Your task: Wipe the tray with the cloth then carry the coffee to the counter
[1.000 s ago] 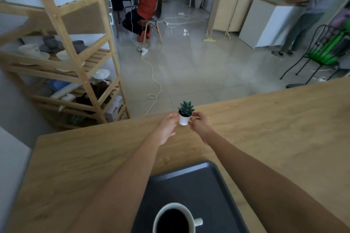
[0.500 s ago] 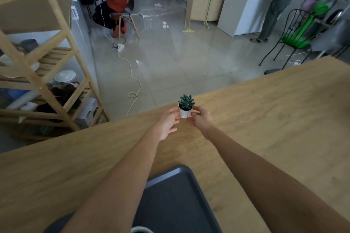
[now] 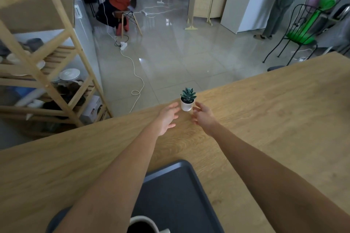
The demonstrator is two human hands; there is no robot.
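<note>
The wooden table (image 3: 265, 119) fills the view, with the dark tray (image 3: 176, 195) at its near edge and the coffee mug (image 3: 142, 225) on the tray, barely in frame at the bottom. No cloth is in sight, so the wiping looks not yet begun, and with the mug on the tray the carry to the counter is also left to do. Both arms reach to the far edge, where the left hand (image 3: 167, 118) and right hand (image 3: 203, 117), fingers spread and holding nothing, flank a small potted plant (image 3: 187, 100).
</note>
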